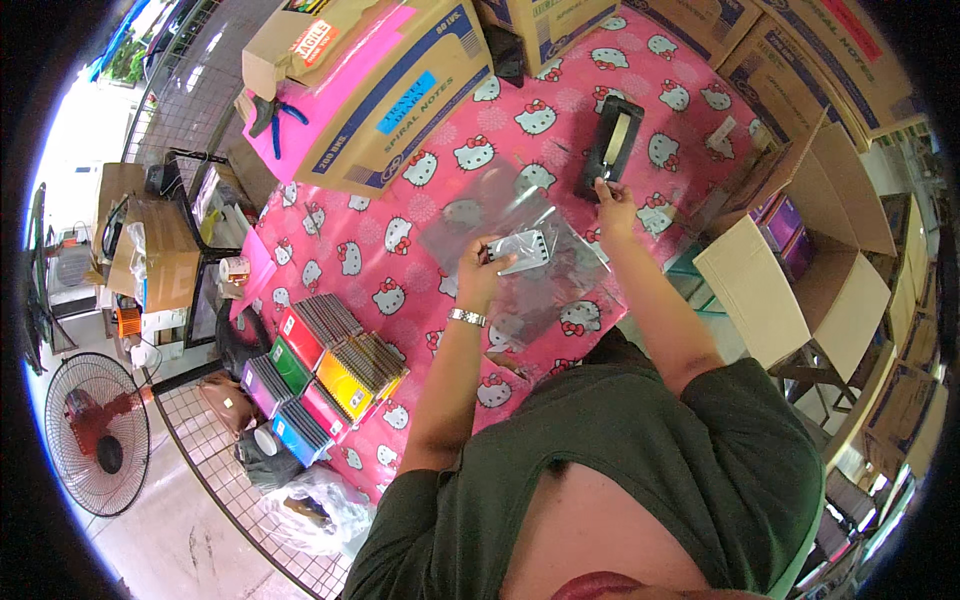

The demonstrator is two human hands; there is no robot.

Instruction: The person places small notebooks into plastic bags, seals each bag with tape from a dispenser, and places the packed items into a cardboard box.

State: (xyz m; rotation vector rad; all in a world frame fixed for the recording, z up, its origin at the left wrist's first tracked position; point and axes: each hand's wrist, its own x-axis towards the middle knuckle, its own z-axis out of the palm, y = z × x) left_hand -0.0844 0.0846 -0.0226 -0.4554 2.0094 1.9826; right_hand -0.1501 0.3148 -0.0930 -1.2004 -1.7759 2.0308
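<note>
My left hand (483, 268) presses down on a clear plastic bag (520, 250) holding a dark notebook, which lies on the pink cartoon-cat tablecloth (400, 260). The fingers pinch the bag's folded flap. My right hand (612, 200) reaches forward to a black tape dispenser (612, 140) and touches its near end, where the tape comes off. A watch sits on my left wrist.
Stacks of coloured spiral notebooks (320, 370) lie at the table's left edge. Cardboard boxes (390, 90) stand along the back, and an open box (800, 270) with purple notebooks sits at the right. A floor fan (95, 430) stands at the lower left.
</note>
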